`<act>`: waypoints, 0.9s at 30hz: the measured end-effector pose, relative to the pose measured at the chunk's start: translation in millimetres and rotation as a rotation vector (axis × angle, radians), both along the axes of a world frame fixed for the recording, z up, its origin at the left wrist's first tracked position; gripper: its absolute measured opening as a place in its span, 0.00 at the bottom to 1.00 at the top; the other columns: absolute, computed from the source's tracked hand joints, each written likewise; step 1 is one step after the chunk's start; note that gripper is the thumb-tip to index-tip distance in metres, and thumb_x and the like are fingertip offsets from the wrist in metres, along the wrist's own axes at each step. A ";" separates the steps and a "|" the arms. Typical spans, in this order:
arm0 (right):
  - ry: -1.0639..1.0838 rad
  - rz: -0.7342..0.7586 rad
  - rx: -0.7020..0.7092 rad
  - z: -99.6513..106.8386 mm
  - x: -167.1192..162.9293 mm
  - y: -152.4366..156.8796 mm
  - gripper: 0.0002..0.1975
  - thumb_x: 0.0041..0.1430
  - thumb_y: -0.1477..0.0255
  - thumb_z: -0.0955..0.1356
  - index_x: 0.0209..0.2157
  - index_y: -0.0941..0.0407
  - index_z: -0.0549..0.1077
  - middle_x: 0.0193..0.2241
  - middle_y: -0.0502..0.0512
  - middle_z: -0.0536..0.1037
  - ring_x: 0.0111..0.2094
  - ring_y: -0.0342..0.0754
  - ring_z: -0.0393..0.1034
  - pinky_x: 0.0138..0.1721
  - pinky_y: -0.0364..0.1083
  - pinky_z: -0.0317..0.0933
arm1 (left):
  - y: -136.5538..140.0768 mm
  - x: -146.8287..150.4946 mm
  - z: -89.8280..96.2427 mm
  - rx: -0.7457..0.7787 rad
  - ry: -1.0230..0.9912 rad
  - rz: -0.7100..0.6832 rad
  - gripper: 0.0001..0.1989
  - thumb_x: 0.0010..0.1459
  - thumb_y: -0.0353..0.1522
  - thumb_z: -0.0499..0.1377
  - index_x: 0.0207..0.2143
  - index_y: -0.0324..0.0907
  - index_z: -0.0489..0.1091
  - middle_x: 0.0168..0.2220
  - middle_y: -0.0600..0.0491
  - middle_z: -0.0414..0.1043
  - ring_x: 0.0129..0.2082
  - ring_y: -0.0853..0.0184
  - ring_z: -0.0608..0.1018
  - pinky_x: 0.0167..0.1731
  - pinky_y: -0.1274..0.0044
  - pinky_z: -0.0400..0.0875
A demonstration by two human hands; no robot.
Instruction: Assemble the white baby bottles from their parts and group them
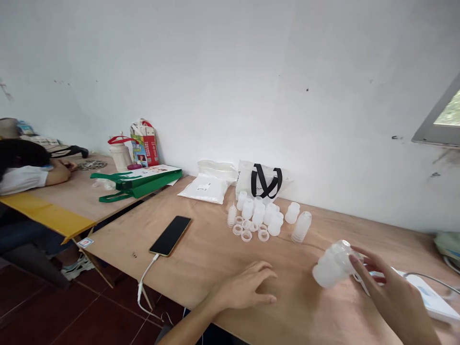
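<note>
At the right of the table, my right hand (386,282) has its thumb and fingers closed on the clear upper end of a translucent white plastic bottle (332,266). The bottle leans over, blurred, and its lower edge is near or on the wood; I cannot tell which. My left hand (247,287) is open over the table's front part, fingers spread, holding nothing. Beyond the hands stand several short translucent bottles (275,223), with loose plastic rings (263,235) in front of them. A taller capped bottle (302,227) is set apart on their right.
A phone (170,235) with a white cable lies at left. White plastic packs (206,188) and a bag with black handles (246,175) are by the wall. A white box (431,297) is beside my right hand. Another person (27,167) leans on the neighbouring table, which holds a green bag (158,182).
</note>
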State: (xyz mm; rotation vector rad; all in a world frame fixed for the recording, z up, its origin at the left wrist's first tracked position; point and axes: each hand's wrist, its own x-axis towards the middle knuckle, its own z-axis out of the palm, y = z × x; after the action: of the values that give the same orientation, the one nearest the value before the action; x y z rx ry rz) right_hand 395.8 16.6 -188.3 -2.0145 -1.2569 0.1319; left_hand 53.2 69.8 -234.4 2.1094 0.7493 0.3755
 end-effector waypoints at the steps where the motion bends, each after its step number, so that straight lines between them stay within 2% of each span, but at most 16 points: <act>1: -0.021 -0.037 -0.029 0.5 4.2 -1.4 0.37 0.46 0.37 0.63 0.49 0.46 0.77 0.38 0.54 0.80 0.35 0.59 0.76 0.36 0.56 0.67 | 3.4 0.0 -6.8 0.014 0.012 0.022 0.27 0.63 0.42 0.63 0.62 0.50 0.67 0.67 0.50 0.59 0.68 0.57 0.62 0.67 0.64 0.60; 3: -0.043 -0.077 -0.087 1.5 8.9 -3.3 0.37 0.44 0.35 0.62 0.46 0.46 0.77 0.38 0.55 0.80 0.35 0.61 0.75 0.35 0.56 0.66 | 8.8 1.0 -18.4 0.050 0.030 0.049 0.25 0.63 0.40 0.64 0.61 0.48 0.68 0.67 0.49 0.59 0.69 0.57 0.60 0.68 0.64 0.58; 6: -0.048 -0.076 -0.144 2.3 11.9 -3.9 0.37 0.44 0.34 0.61 0.45 0.45 0.76 0.41 0.55 0.80 0.40 0.62 0.75 0.38 0.58 0.65 | 11.5 3.9 -27.8 0.132 0.045 0.060 0.24 0.62 0.39 0.64 0.60 0.47 0.69 0.67 0.49 0.59 0.69 0.57 0.59 0.69 0.64 0.55; 11: 0.036 -0.072 -0.197 -1.1 20.8 -2.6 0.37 0.44 0.34 0.62 0.46 0.45 0.75 0.41 0.53 0.80 0.46 0.61 0.76 0.41 0.57 0.65 | 5.0 7.2 -24.4 0.249 0.065 0.074 0.22 0.65 0.38 0.61 0.60 0.47 0.69 0.67 0.48 0.59 0.69 0.57 0.60 0.69 0.62 0.55; 15: 0.035 -0.069 -0.132 -7.6 24.8 0.1 0.36 0.45 0.36 0.62 0.46 0.46 0.75 0.40 0.54 0.81 0.44 0.61 0.76 0.40 0.56 0.65 | 2.0 7.2 -22.4 0.272 0.080 0.086 0.22 0.65 0.38 0.61 0.61 0.48 0.68 0.67 0.49 0.59 0.69 0.57 0.60 0.69 0.61 0.56; 19: 0.024 -0.059 -0.110 -9.5 20.9 0.4 0.36 0.48 0.36 0.62 0.47 0.47 0.73 0.42 0.55 0.80 0.45 0.61 0.77 0.39 0.55 0.65 | 2.9 6.8 -23.3 0.284 0.097 0.075 0.22 0.66 0.39 0.60 0.61 0.49 0.68 0.67 0.51 0.59 0.69 0.58 0.60 0.70 0.62 0.55; 24: 0.022 -0.007 -0.096 -7.3 20.8 -4.4 0.41 0.48 0.34 0.62 0.52 0.50 0.71 0.48 0.59 0.78 0.47 0.62 0.75 0.42 0.56 0.66 | 2.4 6.9 -17.7 0.279 0.134 0.082 0.21 0.67 0.38 0.60 0.60 0.48 0.68 0.68 0.50 0.58 0.69 0.57 0.60 0.70 0.61 0.56; 27: -0.032 -0.033 -0.030 -7.9 22.0 -6.2 0.44 0.50 0.34 0.62 0.57 0.52 0.68 0.51 0.62 0.77 0.50 0.64 0.73 0.45 0.59 0.66 | 2.1 7.0 -16.3 0.282 0.125 0.076 0.21 0.66 0.38 0.60 0.60 0.48 0.69 0.67 0.49 0.59 0.69 0.57 0.61 0.69 0.61 0.56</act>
State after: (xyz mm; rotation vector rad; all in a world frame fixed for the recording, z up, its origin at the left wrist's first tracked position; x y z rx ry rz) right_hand 417.8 10.4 -196.3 -2.0697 -1.2479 0.1034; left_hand 60.3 71.9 -250.7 2.3912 0.8946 0.4128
